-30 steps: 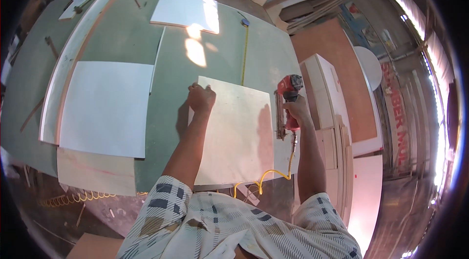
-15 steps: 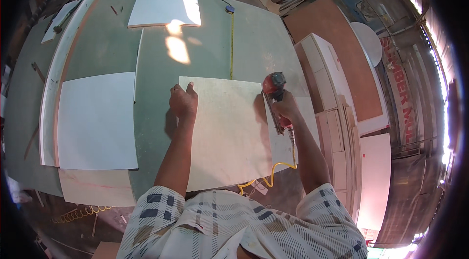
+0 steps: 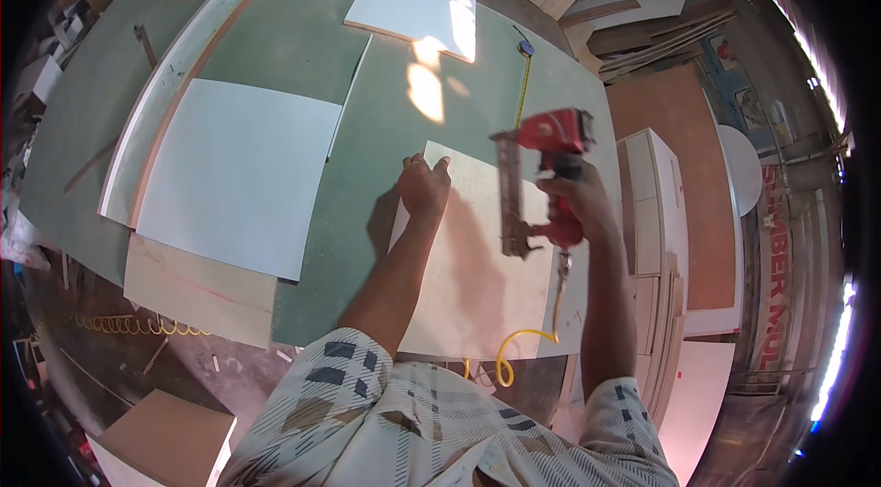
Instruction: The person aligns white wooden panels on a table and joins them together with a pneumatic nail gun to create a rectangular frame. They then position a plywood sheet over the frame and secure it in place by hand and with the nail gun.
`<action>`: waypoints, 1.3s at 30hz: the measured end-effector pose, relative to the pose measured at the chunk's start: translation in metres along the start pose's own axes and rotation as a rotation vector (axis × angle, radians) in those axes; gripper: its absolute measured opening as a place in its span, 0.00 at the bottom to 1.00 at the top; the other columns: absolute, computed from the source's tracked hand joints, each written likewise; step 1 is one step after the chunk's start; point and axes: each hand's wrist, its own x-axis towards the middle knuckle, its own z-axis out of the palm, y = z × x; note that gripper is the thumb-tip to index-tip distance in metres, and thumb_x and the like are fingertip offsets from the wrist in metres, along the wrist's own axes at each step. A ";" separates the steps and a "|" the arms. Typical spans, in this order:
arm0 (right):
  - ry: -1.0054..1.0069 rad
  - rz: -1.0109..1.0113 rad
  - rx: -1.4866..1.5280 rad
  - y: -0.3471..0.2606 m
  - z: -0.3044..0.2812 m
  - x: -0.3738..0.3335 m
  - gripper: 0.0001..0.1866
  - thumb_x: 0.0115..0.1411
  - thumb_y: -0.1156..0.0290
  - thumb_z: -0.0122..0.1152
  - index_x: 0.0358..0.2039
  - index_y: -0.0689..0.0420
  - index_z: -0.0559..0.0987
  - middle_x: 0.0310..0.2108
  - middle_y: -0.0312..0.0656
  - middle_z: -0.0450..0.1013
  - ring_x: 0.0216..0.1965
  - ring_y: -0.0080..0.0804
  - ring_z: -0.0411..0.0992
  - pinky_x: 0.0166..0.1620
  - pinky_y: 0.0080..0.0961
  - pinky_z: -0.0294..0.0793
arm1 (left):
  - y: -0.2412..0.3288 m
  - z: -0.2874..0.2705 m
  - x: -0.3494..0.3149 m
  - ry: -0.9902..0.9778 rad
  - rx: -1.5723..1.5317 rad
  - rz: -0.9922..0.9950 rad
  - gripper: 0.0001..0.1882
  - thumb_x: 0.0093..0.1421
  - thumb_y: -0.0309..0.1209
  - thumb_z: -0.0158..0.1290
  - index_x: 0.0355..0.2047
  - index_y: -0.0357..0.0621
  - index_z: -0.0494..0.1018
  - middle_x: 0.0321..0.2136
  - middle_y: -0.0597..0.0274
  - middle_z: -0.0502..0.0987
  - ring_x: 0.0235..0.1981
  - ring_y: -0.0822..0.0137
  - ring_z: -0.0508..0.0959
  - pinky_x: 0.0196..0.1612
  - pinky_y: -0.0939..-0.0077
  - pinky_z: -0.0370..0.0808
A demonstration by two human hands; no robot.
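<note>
A pale plywood panel lies before me on the green worktable. My left hand is closed round the panel's left edge near its far corner. In my right hand is a red pneumatic nail gun, gripped by its handle and held over the panel's right part. Its long magazine stands on the left, toward my left hand, and the gun is slightly blurred. From the base of the handle, a yellow coiled air hose runs down past the table's near edge.
A white panel lies left of my arm, beside a long trough-shaped board. Another white panel is at the far side, near a tape measure with its blade out. Cabinet-like white pieces stand along the right.
The nail gun has risen from the panel's right edge, swung left over the panel and turned its magazine leftward. My left hand keeps its hold. The whole view has turned and shifted.
</note>
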 end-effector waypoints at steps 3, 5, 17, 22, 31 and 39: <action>-0.059 -0.027 -0.061 0.002 0.034 0.035 0.08 0.53 0.77 0.69 0.31 0.61 0.77 0.18 0.37 0.72 0.16 0.27 0.72 0.21 0.28 0.72 | 0.002 0.004 -0.002 -0.045 -0.016 0.026 0.22 0.59 0.45 0.66 0.40 0.36 0.79 0.39 0.45 0.81 0.40 0.45 0.83 0.43 0.53 0.80; -0.114 -0.022 -0.117 0.006 0.050 0.055 0.08 0.53 0.78 0.69 0.31 0.61 0.77 0.19 0.38 0.73 0.16 0.27 0.72 0.21 0.28 0.71 | -0.003 0.005 0.000 -0.078 -0.022 0.027 0.19 0.60 0.42 0.65 0.40 0.38 0.79 0.40 0.45 0.80 0.40 0.45 0.83 0.44 0.53 0.80; -0.234 0.029 -0.288 0.020 0.080 0.080 0.06 0.53 0.78 0.68 0.31 0.63 0.78 0.20 0.39 0.74 0.17 0.27 0.73 0.22 0.29 0.71 | -0.022 0.025 0.005 0.082 -0.164 0.183 0.10 0.53 0.35 0.68 0.32 0.48 0.80 0.29 0.61 0.83 0.35 0.55 0.82 0.39 0.61 0.81; -0.235 0.019 -0.301 0.019 0.081 0.084 0.06 0.53 0.78 0.68 0.30 0.62 0.78 0.21 0.39 0.75 0.19 0.26 0.73 0.23 0.29 0.73 | -0.013 0.012 0.003 0.002 -0.142 0.148 0.12 0.51 0.37 0.69 0.33 0.48 0.79 0.30 0.60 0.83 0.36 0.53 0.82 0.41 0.60 0.82; -0.234 0.054 -0.349 0.018 0.085 0.089 0.05 0.53 0.77 0.67 0.27 0.62 0.78 0.20 0.39 0.75 0.19 0.27 0.74 0.25 0.30 0.74 | -0.008 -0.002 0.003 0.043 -0.106 0.175 0.15 0.52 0.39 0.68 0.34 0.43 0.79 0.31 0.49 0.81 0.36 0.46 0.83 0.40 0.54 0.82; -0.224 0.059 -0.300 0.017 0.080 0.088 0.05 0.51 0.78 0.67 0.26 0.64 0.79 0.19 0.40 0.75 0.19 0.28 0.74 0.25 0.31 0.75 | -0.004 0.004 0.000 0.053 -0.090 0.168 0.14 0.54 0.40 0.66 0.33 0.43 0.80 0.29 0.49 0.81 0.35 0.45 0.83 0.40 0.53 0.82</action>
